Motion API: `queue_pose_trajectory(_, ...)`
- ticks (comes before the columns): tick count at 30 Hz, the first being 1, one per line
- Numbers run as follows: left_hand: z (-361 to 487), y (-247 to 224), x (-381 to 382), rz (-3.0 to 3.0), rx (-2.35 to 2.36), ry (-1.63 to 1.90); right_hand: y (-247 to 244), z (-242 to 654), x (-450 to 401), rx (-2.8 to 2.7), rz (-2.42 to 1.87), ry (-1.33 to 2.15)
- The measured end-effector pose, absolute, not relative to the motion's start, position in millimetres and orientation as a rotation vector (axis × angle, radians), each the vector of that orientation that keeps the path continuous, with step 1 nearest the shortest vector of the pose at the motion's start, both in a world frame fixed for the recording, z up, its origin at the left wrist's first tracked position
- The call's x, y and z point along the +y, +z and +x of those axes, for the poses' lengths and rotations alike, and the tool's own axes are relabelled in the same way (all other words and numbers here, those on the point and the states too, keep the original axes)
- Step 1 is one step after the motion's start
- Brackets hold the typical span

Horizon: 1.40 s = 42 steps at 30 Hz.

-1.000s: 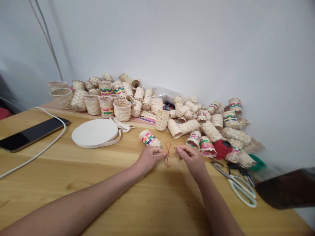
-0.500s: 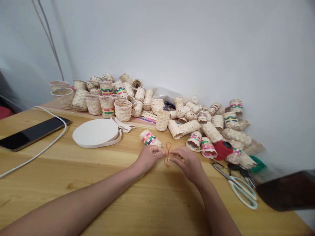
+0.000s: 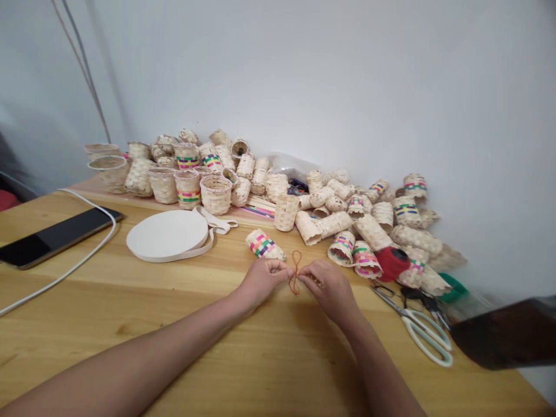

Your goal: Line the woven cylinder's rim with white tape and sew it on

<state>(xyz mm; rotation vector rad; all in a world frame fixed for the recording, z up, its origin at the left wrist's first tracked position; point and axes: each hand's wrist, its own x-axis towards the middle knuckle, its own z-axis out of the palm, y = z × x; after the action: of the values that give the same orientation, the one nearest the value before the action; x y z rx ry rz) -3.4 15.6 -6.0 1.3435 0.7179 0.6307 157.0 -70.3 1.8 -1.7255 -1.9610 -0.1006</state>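
Observation:
A thin orange-red string (image 3: 296, 260) hangs in loops between my hands above the wooden table. My left hand (image 3: 264, 282) pinches it from the left with thumb and forefinger. From the right, my right hand (image 3: 328, 288) also has its fingertips closed on the string, near the middle where the loops cross. Just beyond my left hand lies a small woven basket (image 3: 263, 244) on its side, banded in pink, green and purple. Whether the string is knotted is too fine to tell.
Several woven baskets (image 3: 216, 196) are heaped along the wall. A white roll of flat tape (image 3: 168, 234) and a phone (image 3: 56, 234) with a white cable lie left. To the right are a red thread spool (image 3: 391, 264), scissors (image 3: 419, 330) and a dark object (image 3: 506, 336).
My right hand has moved slightly left, and its parted fingertips have closed on the string. My left hand keeps its pinch. The view has shifted very slightly.

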Motion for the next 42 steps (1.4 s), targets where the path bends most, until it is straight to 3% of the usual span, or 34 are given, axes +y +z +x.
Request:
queue_pose_trajectory(16, -3.3, -5.3, 15.4, 1.348, 0.72, 0.624, 0.1, 154.7, -70.8, -1.952, -1.749, -0.013)
queue_pose_trajectory(31, -2.3, -10.2, 15.1, 1.338, 0.661, 0.649, 7.7, 144.5, -71.5, -1.762, -1.539, 0.317)
queue_pose_trajectory(42, -2.7, -6.9, 9.7, 1.317, 0.584, 0.566, 3.8, 152.8, -68.9, -1.836, -1.442, -0.111)
